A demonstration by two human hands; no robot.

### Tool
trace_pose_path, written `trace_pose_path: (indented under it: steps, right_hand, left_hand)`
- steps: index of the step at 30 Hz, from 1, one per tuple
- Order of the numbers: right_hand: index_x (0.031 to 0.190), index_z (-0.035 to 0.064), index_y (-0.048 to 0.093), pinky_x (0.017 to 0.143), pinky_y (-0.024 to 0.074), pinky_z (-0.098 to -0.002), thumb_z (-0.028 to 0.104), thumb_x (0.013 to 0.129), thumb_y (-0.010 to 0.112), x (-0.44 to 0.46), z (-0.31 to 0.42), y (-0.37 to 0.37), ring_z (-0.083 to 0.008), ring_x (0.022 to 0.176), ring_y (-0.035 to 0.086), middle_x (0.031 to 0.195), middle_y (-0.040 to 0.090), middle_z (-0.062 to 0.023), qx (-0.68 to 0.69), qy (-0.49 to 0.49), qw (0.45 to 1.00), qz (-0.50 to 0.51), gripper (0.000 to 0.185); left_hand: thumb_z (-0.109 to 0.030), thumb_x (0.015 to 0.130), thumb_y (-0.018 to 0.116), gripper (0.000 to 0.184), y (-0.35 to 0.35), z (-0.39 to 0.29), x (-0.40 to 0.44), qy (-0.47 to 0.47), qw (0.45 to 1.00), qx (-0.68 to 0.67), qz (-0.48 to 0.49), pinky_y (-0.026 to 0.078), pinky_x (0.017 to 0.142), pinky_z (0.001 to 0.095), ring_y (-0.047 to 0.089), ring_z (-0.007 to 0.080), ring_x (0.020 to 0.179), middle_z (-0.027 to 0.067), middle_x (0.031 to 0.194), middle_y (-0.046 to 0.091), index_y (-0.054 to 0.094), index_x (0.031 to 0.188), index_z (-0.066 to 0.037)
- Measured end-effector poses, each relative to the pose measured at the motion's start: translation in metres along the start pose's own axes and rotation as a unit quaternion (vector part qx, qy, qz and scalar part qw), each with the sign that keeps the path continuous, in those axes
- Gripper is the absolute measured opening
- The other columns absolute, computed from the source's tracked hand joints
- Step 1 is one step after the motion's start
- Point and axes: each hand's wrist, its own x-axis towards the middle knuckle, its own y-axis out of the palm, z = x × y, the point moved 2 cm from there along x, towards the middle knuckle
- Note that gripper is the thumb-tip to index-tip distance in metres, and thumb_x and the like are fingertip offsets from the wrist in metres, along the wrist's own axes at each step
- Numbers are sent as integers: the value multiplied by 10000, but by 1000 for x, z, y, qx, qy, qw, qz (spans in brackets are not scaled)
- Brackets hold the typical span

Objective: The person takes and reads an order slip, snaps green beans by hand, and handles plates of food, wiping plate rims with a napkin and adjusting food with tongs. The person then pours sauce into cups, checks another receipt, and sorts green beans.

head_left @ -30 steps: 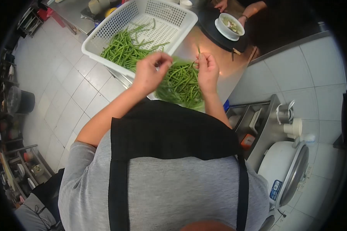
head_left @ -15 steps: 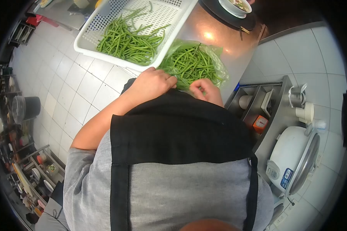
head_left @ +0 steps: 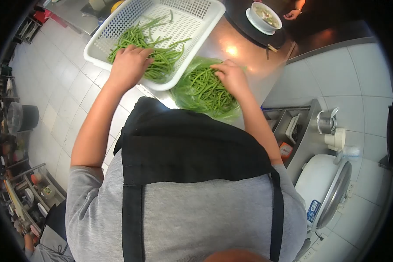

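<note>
My left hand [head_left: 130,65] is over the near left part of a white perforated basket [head_left: 157,85], fingers curled down onto the green beans [head_left: 161,56] inside; what its fingertips hold is hidden. To the right, my right hand [head_left: 232,76] reaches over a clear green plastic bag [head_left: 183,94] of more green beans [head_left: 207,89]. Its thumb and forefinger are apart at the top of that pile, with no bean clearly seen between them. The open bag lies beside the basket on a metal counter [head_left: 231,39].
A white bowl of food [head_left: 266,18] on a plate stands on a round black tray [head_left: 236,19] at the back right, with another person's hand [head_left: 292,15] beside it. A rice cooker [head_left: 318,179] is at the right. Another person's arm [head_left: 29,241] shows lower left.
From low near the apron, my left hand has moved up and left into the basket. My right hand has risen over the beans in the bag, its fingers now apart.
</note>
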Motion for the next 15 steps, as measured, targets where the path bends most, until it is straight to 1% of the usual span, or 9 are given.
trace_pose_path:
  steps: [2,4,5,6,8,11,14,15]
  right_hand:
    - [861,108,675,733,480,-387,147,760,640,11,-12,20,-294,834,582,838,603,-92,-49,-35,998,-4,114]
    - [849,88,668,737,482,-391,136,754,641,13,-20,27,-296,830,583,815,604,-96,-58,-50,997,-14,110]
    - [844,78,665,739,482,-393,131,752,642,7,-23,30,-297,828,583,803,604,-98,-57,-51,997,-14,108]
    - [835,70,661,731,484,-393,121,750,644,5,-16,22,-296,818,584,797,605,-100,-47,-56,997,-33,100]
    - [816,52,652,714,487,-392,100,748,647,0,-6,4,-293,797,586,785,609,-105,-26,-65,995,-70,84]
    - [804,45,650,689,490,-372,52,728,664,-1,27,-41,-277,761,590,803,619,-97,-20,-136,974,-181,78]
    - [807,33,650,666,489,-346,22,717,678,-11,54,-71,-253,747,595,809,627,-94,3,-182,953,-243,96]
    - [809,34,652,667,489,-339,21,718,681,-16,60,-75,-248,747,598,809,628,-94,14,-186,947,-260,96]
  left_hand:
    - [-229,830,612,356,9,6,5,36,998,28,-42,350,967,467,478,267,1151,72,1157,586,578,1172,-134]
    - [-235,801,645,418,7,-8,8,52,998,13,-41,320,1012,483,426,278,1228,75,1246,530,563,1199,-140]
    - [-235,794,653,425,4,-18,5,76,996,-12,-40,304,1033,480,425,283,1231,85,1238,530,564,1198,-135]
    - [-216,785,661,434,1,-26,4,93,995,-27,-31,315,1017,479,425,283,1228,77,1227,538,561,1199,-134]
    - [-182,779,665,422,1,-38,6,123,989,-66,-56,339,993,461,456,281,1197,86,1186,565,571,1186,-127]
    - [-144,775,663,400,-7,-66,20,141,965,-211,-68,377,956,429,501,301,1132,108,1152,581,583,1165,-108]
    - [-128,786,646,392,-2,-100,37,184,918,-340,-87,424,900,410,555,330,1030,142,1090,605,577,1170,-96]
    - [-126,788,643,370,1,-109,41,171,919,-350,-69,439,870,410,567,334,998,142,1051,617,586,1152,-90]
